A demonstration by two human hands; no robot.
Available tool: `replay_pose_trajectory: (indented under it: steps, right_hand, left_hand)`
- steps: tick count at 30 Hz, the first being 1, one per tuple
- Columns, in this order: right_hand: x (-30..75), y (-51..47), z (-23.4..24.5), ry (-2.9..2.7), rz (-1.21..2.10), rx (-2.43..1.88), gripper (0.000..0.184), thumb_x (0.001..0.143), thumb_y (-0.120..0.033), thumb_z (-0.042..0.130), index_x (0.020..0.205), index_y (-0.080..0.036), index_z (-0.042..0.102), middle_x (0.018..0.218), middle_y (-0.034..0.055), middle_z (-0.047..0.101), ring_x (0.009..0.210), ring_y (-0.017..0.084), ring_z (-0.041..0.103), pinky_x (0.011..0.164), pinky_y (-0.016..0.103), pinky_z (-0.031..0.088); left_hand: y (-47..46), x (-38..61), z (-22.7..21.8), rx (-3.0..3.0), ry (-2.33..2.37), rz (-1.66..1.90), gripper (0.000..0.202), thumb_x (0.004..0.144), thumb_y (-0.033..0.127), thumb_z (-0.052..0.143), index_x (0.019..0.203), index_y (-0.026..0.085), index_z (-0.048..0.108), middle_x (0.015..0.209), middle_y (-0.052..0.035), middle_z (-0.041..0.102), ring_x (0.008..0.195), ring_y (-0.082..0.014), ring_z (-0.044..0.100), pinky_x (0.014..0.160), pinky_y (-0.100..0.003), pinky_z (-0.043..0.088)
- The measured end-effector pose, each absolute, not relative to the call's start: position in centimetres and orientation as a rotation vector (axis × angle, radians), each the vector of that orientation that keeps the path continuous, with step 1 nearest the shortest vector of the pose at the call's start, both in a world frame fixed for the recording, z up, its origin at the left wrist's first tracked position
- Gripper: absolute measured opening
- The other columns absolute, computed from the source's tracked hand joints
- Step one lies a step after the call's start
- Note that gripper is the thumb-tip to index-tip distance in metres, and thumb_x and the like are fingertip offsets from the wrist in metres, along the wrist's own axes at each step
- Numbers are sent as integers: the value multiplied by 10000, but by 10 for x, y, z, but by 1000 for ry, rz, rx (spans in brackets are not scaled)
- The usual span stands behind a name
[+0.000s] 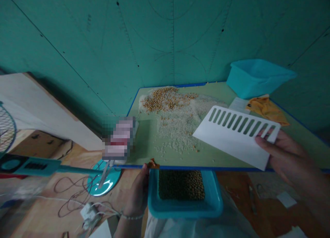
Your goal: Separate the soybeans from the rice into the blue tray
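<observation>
My right hand (pixel 286 152) grips a white slotted plastic scraper (pixel 232 138) by its right end, tilted above the table. Beneath its left tip spreads white rice (pixel 177 128), with a heap of yellow soybeans (pixel 165 98) farther back. My left hand (pixel 138 190) is closed at the left side of a turquoise basin (pixel 185 212), below the table's front edge; most of its fingers are hidden. A small orange-brown scrap (pixel 154 163) lies by that thumb. Inside the basin are small green beans (pixel 171 186) on the left and soybeans (pixel 195 184) on the right.
An angular turquoise bin (pixel 257 78) stands at the table's back right, by an orange cloth (pixel 268 109). A blurred-out pink-and-white object (pixel 120 138) is at the left edge. Left of the table are a turquoise fan stand (pixel 104 179), cables and a power strip (pixel 89 212).
</observation>
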State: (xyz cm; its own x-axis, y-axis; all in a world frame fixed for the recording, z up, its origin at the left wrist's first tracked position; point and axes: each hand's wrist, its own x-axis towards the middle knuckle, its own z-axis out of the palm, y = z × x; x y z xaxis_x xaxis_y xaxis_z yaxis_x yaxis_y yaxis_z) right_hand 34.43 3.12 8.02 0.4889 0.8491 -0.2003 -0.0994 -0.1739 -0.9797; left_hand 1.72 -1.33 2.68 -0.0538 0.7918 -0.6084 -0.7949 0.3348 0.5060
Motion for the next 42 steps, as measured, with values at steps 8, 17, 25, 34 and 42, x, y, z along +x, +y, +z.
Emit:
replay_pose_trajectory:
  steps: [8,17,25,34,42]
  right_hand:
    - [350,18,83,-548,919,-1572,663,169,-546,920,768,-346,715,811,-58,746,773,166,670,658,222,526]
    - [342,20,84,-623,999,-1584,644,202,-572,911,764,-330,712,795,-31,763,752,191,685,655,258,538]
    - [338,16,85,-624,1048,-1574,614,188,-543,922,718,-317,712,705,-37,750,664,163,673,575,211,513]
    - [347,26,67,-885,1089,-1460,469,465,-551,893,838,-323,724,835,-41,773,761,169,694,665,235,526]
    - [352,29,66,-989,1135,-1462,437,527,-536,871,884,-326,733,873,-14,783,799,215,715,692,290,555]
  left_hand:
    - [-15,15,20,67,969,1263,334,509,296,946,799,205,807,713,3,836,622,-169,778,635,-186,621]
    - [-14,18,27,-21,973,1257,296,435,247,970,656,206,777,508,63,757,460,-116,711,509,-139,580]
    - [-15,16,24,-30,996,1233,285,442,273,968,597,195,742,461,81,712,426,-99,682,489,-133,562]
    - [-15,12,16,51,962,1263,240,626,255,889,843,220,794,705,28,827,596,-159,760,588,-195,587]
    - [-15,14,22,22,922,1234,226,540,279,932,596,186,734,480,59,735,444,-114,677,484,-170,507]
